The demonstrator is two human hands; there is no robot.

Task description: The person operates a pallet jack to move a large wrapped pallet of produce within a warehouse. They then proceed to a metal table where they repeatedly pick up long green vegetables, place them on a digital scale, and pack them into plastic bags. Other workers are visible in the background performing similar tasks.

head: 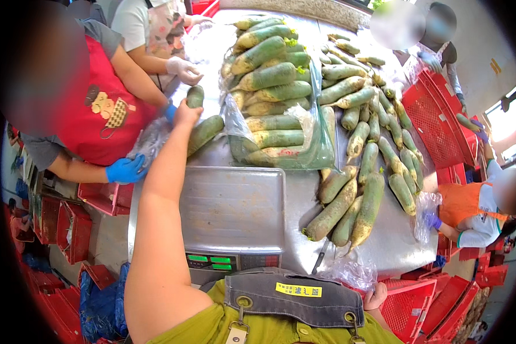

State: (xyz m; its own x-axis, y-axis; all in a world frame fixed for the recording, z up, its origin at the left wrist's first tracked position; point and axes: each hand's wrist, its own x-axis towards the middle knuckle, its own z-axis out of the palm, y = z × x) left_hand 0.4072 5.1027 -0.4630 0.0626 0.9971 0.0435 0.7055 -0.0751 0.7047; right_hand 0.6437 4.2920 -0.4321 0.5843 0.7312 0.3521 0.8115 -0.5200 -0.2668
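Note:
My left hand [187, 113] reaches far across the steel table and grips a green radish [195, 97] at its lower end. A second green radish [206, 132] lies just beside it. To the right, many radishes [264, 77] are stacked in and on a clear plastic bag [322, 150] with a greenish tint. At the table's near edge my right hand [376, 296] is closed on a crumpled clear plastic bag [350, 271]. A knife [320, 257] lies next to that bag. In front of me a weighing scale's steel pan [232, 210] holds nothing.
Loose radishes [370, 124] spread over the table's right side. A co-worker's white-gloved hand [185, 71] and another's blue-gloved hand [127, 169] are close to my left arm. Red plastic crates [438, 120] stand around. The scale's lit display [210, 262] faces me.

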